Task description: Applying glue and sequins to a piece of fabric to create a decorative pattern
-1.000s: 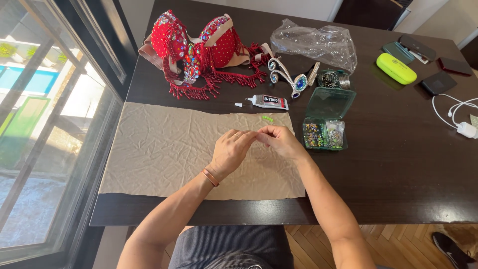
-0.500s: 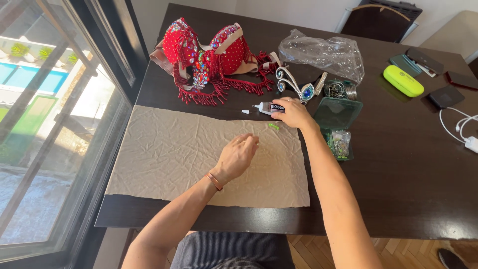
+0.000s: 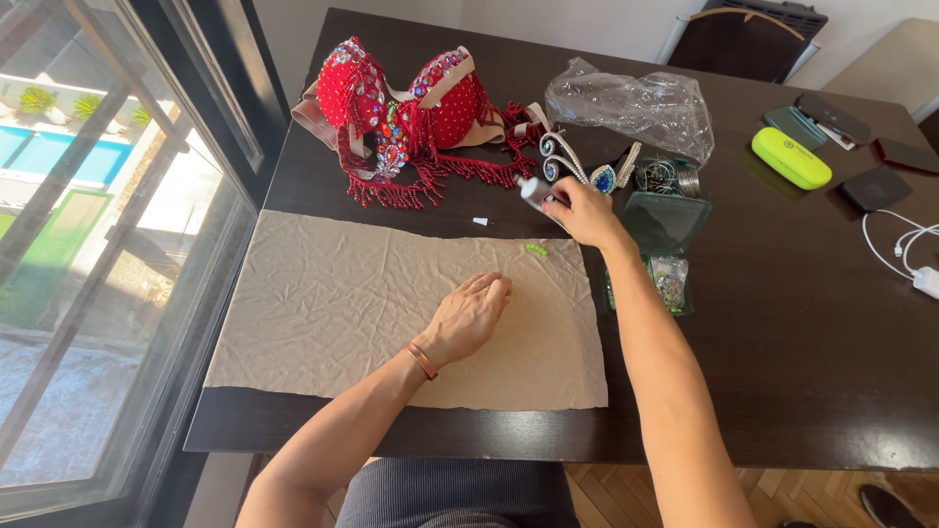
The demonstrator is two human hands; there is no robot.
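While my left hand (image 3: 474, 315) rests flat on the beige cloth (image 3: 333, 303), fingers loose and holding nothing, my right hand (image 3: 585, 210) has its fingers wrapped round a glue tube (image 3: 534, 189), lifted just past the cloth's far edge. Green bead (image 3: 535, 250) lies on cloth near it. Bead box (image 3: 665, 220) sits beside my right wrist on the tabletop (image 3: 782, 342).

Small glue tube (image 3: 536, 190), tilted, above table edge of cloth
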